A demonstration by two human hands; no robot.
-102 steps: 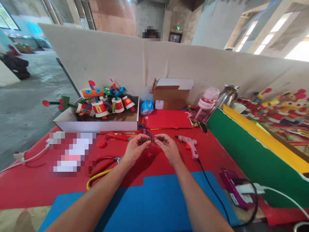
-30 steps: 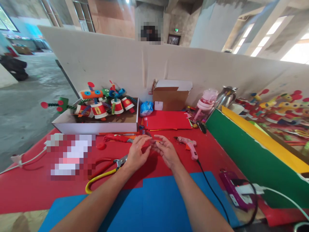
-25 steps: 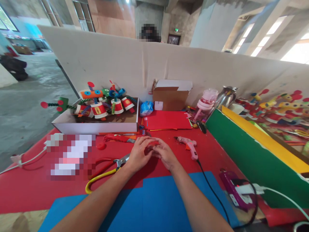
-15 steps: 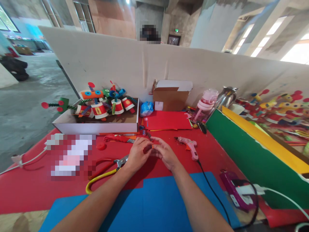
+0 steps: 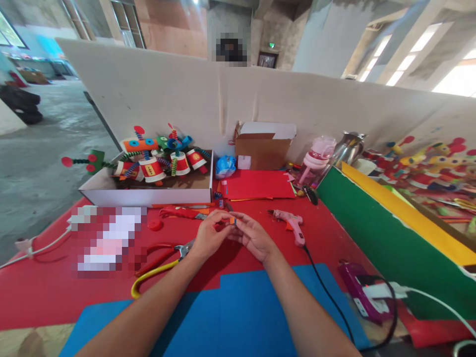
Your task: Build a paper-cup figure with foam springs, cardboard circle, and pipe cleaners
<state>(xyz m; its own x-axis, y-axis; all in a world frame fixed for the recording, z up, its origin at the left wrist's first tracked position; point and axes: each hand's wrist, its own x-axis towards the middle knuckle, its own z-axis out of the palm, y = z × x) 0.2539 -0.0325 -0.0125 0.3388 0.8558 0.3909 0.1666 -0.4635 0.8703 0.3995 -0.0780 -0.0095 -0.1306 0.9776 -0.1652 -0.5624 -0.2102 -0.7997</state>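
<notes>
Between the fingertips of both hands is a small orange-and-blue folded paper piece, mostly covered by the fingers. My left hand pinches it from the left, thumb and forefinger together. From the other side my right hand grips it with curled fingers. Both hands are above the red tabletop. Large pliers-like cutters with one red and one yellow handle lie by my left wrist. To the right of my right hand rests a pink glue gun with a black cord.
A white box at the back left holds several paper-cup robot figures. Red paper sheets lie behind my hands, blue sheets under my forearms. At right are a purple power strip and a green panel.
My fingers have shifted around the paper piece, and its orange and blue faces now show more clearly. My left hand has opened slightly from its tighter curl.
</notes>
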